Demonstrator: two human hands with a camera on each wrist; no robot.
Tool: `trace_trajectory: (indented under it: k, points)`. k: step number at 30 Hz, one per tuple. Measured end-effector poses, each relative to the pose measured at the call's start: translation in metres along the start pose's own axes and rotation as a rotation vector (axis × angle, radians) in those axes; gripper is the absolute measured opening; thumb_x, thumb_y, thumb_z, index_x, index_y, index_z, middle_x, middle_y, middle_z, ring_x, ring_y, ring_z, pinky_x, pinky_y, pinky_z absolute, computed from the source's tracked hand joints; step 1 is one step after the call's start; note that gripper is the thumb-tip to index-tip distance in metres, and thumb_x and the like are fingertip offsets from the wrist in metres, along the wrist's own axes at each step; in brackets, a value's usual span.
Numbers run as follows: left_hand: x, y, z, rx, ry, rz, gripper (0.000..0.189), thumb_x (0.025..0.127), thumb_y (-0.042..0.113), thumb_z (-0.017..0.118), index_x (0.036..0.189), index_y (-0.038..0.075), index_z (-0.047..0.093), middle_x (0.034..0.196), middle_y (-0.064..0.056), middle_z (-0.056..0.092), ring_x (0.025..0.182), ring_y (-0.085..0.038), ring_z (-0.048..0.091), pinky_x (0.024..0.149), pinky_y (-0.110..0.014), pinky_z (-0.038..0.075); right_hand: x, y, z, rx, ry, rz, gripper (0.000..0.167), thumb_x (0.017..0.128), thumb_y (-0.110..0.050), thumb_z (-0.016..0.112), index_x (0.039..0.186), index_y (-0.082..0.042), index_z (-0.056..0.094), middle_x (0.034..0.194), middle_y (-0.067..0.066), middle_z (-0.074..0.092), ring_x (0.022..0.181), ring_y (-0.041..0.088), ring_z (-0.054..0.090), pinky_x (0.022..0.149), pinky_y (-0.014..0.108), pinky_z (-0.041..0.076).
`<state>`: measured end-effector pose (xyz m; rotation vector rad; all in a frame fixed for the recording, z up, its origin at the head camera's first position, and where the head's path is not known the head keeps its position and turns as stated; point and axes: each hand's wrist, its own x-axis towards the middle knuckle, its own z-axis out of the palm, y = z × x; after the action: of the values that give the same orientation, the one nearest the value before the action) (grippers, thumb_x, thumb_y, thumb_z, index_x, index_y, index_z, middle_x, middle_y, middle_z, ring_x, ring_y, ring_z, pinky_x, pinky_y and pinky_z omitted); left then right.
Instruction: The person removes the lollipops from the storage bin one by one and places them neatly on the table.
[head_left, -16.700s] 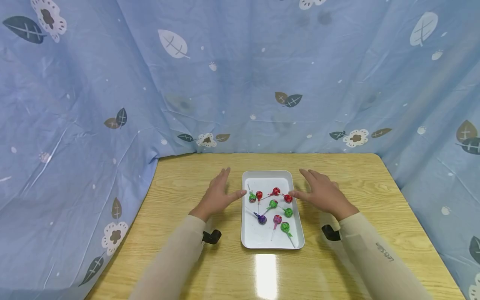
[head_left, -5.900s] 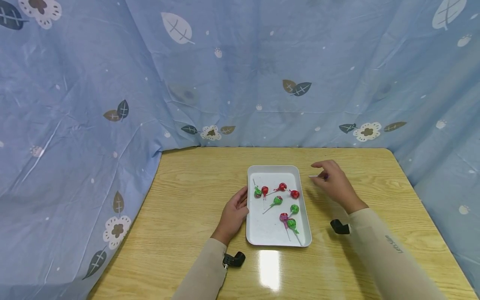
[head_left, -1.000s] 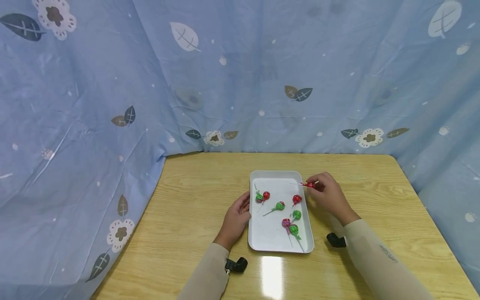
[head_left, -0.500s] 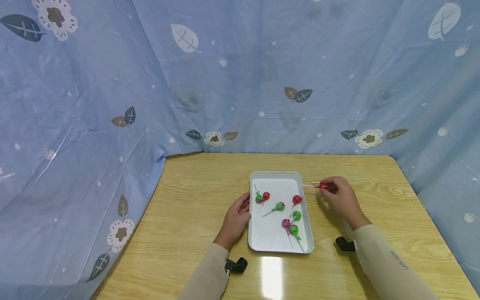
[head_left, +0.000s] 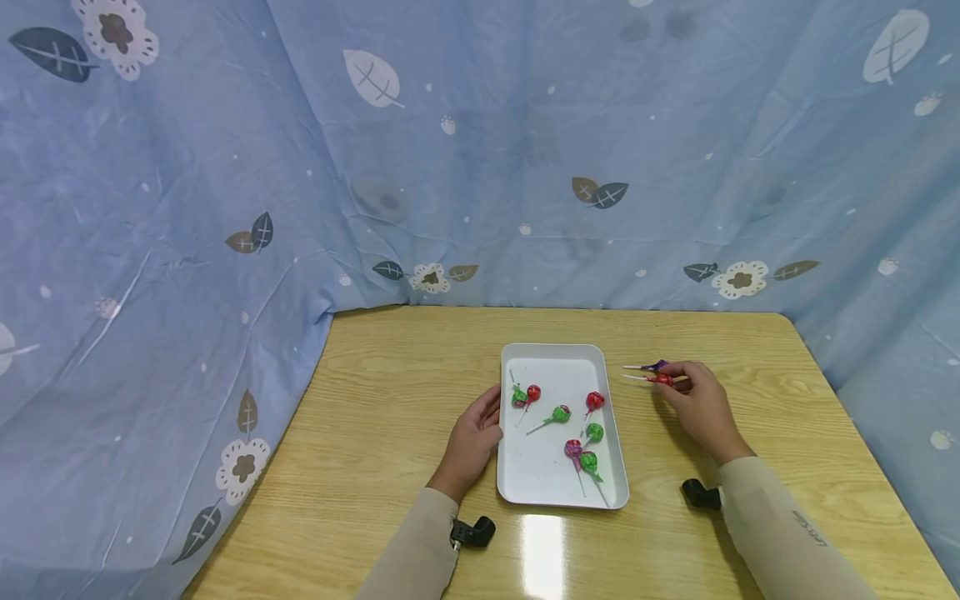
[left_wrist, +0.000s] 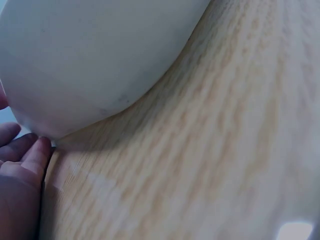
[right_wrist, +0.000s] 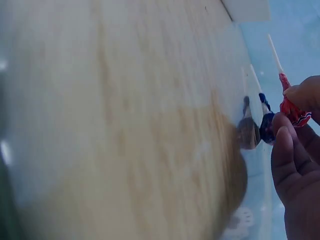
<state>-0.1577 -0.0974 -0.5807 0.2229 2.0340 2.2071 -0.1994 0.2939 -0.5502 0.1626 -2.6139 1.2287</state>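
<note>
Pinched between the thumb and fingers of my right hand (head_left: 701,408) is a red-wrapped lollipop (head_left: 660,379), its white stick pointing left. Right beside it, a purple-wrapped lollipop (head_left: 658,366) lies on the table; the right wrist view shows its dark blue wrapper (right_wrist: 267,127) just behind my fingers. My left hand (head_left: 468,442) rests against the left side of a white tray (head_left: 525,492), and in the left wrist view its fingertips (left_wrist: 42,146) touch the tray's lower edge. Inside the tray lie a red lollipop (head_left: 595,401), a pink one (head_left: 573,448) and several green ones.
The wooden table (head_left: 390,392) carries the tray near its middle. A blue patterned curtain (head_left: 480,167) hangs along the back and sides. Each wrist bears a black camera, the left one (head_left: 474,532) beside the tray's near corner.
My right hand has carried the red lollipop from the tray's upper right rim farther right, beside the purple lollipop, which now shows. The left hand has stayed at the tray.
</note>
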Motion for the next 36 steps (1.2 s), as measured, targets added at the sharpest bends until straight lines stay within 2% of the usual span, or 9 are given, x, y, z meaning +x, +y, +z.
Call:
trace_trajectory:
  k: [5,13,24,36]
  points:
    - [-0.001,0.001,0.001,-0.001,0.001,-0.005,0.075,0.095,-0.012,0.048,0.168,0.003,0.039,0.167,-0.014,0.045,0.150,-0.028,0.046,0.118,-0.035,0.044,0.000,0.007,-0.001,-0.011,-0.001,0.022,0.023,0.101,-0.003,0.078,0.121,0.008,0.071,0.116,0.023,0.062,0.096,0.031,0.066,0.073,0.007,0.048]
    - [0.001,-0.002,0.000,0.007,0.002,0.001,0.076,0.094,-0.012,0.048,0.168,0.003,0.039,0.167,-0.014,0.045,0.150,-0.028,0.046,0.117,-0.034,0.044,0.003,0.014,-0.003,0.006,-0.038,0.078,0.027,0.104,-0.007,0.075,0.126,0.008,0.070,0.120,0.024,0.060,0.103,0.039,0.066,0.073,0.008,0.049]
    - [0.000,0.000,0.000,0.020,0.007,-0.001,0.076,0.093,-0.012,0.048,0.167,0.004,0.040,0.166,-0.009,0.047,0.149,-0.023,0.048,0.116,-0.031,0.045,0.005,0.017,0.000,0.019,-0.062,0.145,0.030,0.106,-0.009,0.073,0.131,0.007,0.068,0.125,0.025,0.063,0.105,0.036,0.065,0.072,0.015,0.050]
    - [0.001,-0.001,0.000,0.013,0.013,0.001,0.075,0.094,-0.012,0.048,0.167,0.002,0.040,0.166,-0.013,0.047,0.150,-0.028,0.047,0.116,-0.033,0.045,0.007,0.016,0.001,-0.002,-0.054,0.155,0.029,0.104,-0.007,0.074,0.128,0.007,0.068,0.121,0.024,0.063,0.101,0.032,0.064,0.071,0.017,0.050]
